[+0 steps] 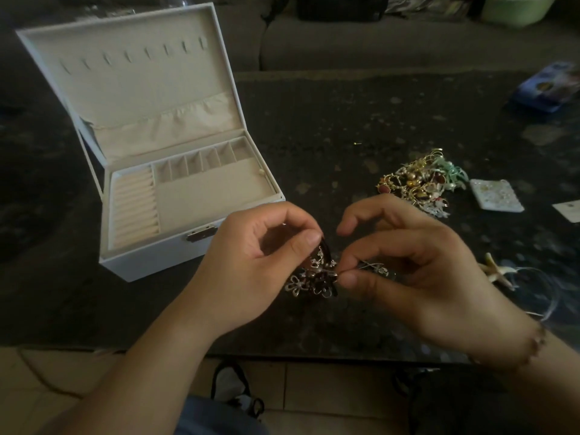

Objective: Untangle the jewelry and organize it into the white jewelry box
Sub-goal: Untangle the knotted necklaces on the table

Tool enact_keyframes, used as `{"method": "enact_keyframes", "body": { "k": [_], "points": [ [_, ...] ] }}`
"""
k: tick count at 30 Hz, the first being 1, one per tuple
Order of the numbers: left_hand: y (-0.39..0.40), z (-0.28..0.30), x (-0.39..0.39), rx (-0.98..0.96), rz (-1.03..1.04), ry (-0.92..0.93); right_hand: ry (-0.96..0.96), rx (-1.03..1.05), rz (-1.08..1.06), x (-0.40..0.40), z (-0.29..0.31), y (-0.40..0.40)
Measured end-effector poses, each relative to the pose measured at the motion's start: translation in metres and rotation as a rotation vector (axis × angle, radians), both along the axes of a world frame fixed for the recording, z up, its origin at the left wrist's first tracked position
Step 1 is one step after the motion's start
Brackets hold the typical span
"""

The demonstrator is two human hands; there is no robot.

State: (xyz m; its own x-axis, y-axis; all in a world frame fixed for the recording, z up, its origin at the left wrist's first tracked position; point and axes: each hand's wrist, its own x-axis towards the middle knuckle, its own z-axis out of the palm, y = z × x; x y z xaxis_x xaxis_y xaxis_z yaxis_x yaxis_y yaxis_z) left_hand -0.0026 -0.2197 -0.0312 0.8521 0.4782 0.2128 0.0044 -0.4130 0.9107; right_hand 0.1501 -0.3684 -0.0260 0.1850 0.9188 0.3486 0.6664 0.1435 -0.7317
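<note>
Both hands hold a small tangle of dark and silver jewelry (314,279) above the dark table's front part. My left hand (251,262) pinches its upper dark band between thumb and forefinger. My right hand (417,271) pinches a thin silver piece at the tangle's right side. The white jewelry box (135,255) stands open at the left, lid tilted back, with ring rolls and several small compartments that look empty. A heap of gold, red and green tangled jewelry (420,180) lies on the table beyond my right hand.
A small white patterned card (497,196) lies right of the heap. A pale starfish-like piece with thin wire (499,271) sits at the right. A blue box (549,87) rests far right. A grey sofa (376,42) runs behind the table. Tiled floor shows below the table's front edge.
</note>
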Motion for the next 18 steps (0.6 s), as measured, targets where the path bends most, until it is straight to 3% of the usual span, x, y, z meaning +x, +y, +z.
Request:
{"method": "enact_keyframes", "body": {
  "k": [10, 15, 18],
  "points": [
    [0.001, 0.006, 0.000, -0.408, 0.033, -0.192, -0.178, 0.048, -0.004, 0.002, -0.003, 0.000],
    [0.004, 0.012, -0.001, -0.668, 0.005, -0.361, -0.454, 0.025, -0.012, 0.003, -0.008, 0.001],
    [0.006, 0.013, -0.002, -0.715, -0.029, -0.411, -0.552, 0.009, -0.020, 0.002, -0.009, 0.002]
  ]
}}
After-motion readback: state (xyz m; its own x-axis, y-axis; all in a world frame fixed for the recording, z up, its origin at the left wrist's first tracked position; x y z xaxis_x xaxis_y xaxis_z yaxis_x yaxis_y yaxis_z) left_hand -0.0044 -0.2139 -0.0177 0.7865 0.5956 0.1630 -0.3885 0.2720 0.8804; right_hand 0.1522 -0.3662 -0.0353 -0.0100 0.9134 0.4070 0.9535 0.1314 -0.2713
